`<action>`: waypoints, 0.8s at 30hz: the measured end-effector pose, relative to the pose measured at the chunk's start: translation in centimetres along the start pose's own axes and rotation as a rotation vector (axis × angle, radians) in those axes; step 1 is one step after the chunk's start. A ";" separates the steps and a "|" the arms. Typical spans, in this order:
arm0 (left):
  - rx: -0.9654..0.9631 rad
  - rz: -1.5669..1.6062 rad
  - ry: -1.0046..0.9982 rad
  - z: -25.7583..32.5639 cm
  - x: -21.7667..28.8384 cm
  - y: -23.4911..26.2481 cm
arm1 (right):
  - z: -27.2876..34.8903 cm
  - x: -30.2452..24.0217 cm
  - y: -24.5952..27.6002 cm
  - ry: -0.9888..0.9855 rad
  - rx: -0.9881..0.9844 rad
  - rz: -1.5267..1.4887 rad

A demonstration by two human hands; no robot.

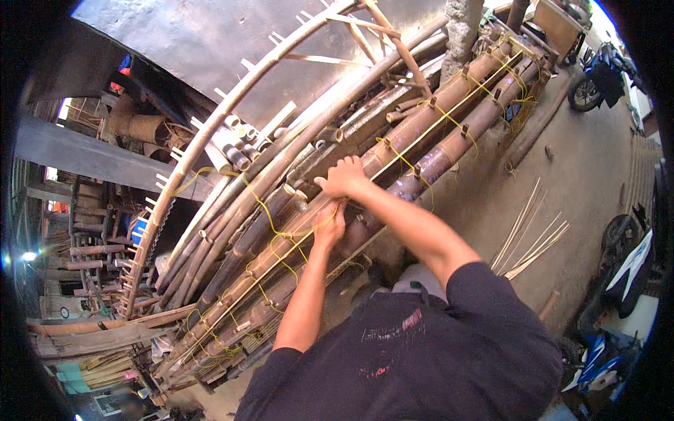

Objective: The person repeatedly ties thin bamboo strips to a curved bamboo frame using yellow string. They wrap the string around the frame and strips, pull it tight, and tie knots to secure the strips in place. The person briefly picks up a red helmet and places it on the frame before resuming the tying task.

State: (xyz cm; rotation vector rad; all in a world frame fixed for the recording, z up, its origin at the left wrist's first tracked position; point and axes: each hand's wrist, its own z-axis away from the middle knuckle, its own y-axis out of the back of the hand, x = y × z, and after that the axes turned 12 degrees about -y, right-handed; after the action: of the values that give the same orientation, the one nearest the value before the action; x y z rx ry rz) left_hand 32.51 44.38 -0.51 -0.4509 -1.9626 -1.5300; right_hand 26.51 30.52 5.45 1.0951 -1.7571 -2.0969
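Observation:
Two thick brown bamboo poles lie side by side on a slant, with pegs through them and yellow cord tied around them at intervals. My right hand lies over the upper pole, its fingers bent around the far side. Just below it, my left hand is closed against the same pole. A loose length of the cord runs from the left into this hand. Its fingertips are partly hidden. A thin pale bamboo strip runs lengthwise along the poles near both hands.
Beyond the poles, a curved bamboo frame with pegs arches over stacked bamboo lengths. Thin split sticks lie on the floor at right. A motorcycle stands at the far right, and a concrete post rises behind the poles.

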 end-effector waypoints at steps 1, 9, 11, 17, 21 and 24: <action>-0.032 0.041 0.042 -0.6 0.2 0.1 | -0.3 0.5 -0.2 -0.040 -0.059 -0.001; 0.071 -0.113 0.075 -0.6 1.4 -0.5 | 16.7 7.1 0.4 0.276 -0.592 -0.457; 0.068 0.094 0.100 -1.4 2.4 0.5 | 18.0 8.2 -5.7 0.316 -0.232 -0.760; 0.394 0.347 0.114 -10.9 0.0 3.2 | 18.5 7.0 -4.6 0.302 -0.299 -0.395; 0.227 -0.184 0.155 -10.2 -7.5 -0.3 | 19.7 5.9 -5.2 0.380 -0.180 -0.320; 0.194 -0.120 0.073 -8.8 -6.8 2.9 | 20.9 5.2 -5.8 0.255 -0.094 -0.205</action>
State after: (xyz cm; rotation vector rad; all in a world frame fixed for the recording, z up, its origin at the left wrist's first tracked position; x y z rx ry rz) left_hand 41.61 37.46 -1.35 -0.1960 -2.0872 -1.3892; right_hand 11.24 45.18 -1.52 1.4945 -1.4694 -2.0165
